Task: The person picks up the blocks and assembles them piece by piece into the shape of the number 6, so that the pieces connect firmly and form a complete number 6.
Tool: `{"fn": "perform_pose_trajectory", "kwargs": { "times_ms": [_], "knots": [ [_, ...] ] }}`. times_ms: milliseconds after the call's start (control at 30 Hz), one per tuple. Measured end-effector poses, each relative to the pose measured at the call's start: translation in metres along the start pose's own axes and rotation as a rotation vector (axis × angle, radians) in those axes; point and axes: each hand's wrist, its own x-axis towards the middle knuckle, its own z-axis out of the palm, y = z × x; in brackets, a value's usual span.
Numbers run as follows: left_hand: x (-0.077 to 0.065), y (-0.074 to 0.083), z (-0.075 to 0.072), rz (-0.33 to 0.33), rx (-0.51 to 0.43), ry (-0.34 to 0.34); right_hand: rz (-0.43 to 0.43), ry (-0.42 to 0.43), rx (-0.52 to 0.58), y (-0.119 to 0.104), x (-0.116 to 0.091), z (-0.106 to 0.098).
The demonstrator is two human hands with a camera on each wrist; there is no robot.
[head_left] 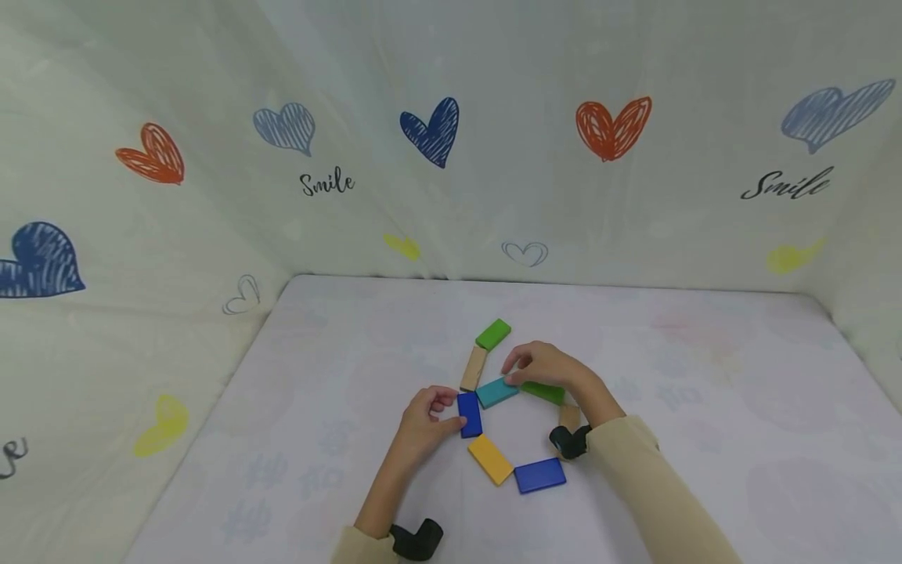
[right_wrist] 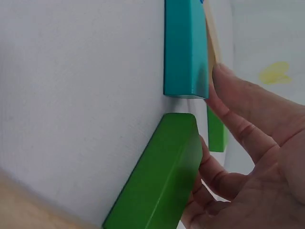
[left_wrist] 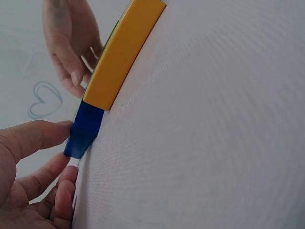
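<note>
Flat coloured wooden blocks lie in a rough ring on the white surface. My left hand [head_left: 423,421] is at the ring's left side, thumb and index finger pinching a dark blue block [head_left: 470,415]. A yellow block [left_wrist: 126,52] meets its near end. At the ring's far side my right hand [head_left: 546,366] has thumb and index finger at the right end of a turquoise block [right_wrist: 183,47]; the index tip is partly hidden behind it. A green block [right_wrist: 162,171] lies beside that end, a small gap between them, close to the other curled fingers.
A plain wood block [head_left: 474,368] and a light green block [head_left: 493,334] run off the ring toward the back. Another blue block [head_left: 539,475] lies at the front. Near the right wrist, a plain wood block [head_left: 569,415] is partly covered. A heart-printed curtain [head_left: 486,204] stands behind.
</note>
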Motion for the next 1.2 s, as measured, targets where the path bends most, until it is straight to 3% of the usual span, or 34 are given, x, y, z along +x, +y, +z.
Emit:
{"fn": "perform_pose_trajectory", "kwargs": {
  "times_ms": [1200],
  "knots": [
    [-0.0007,0.0016,0.0006,-0.001,0.002,0.001,-0.014,0.006,0.010,0.0049,0.0073,0.0007]
  ]
}}
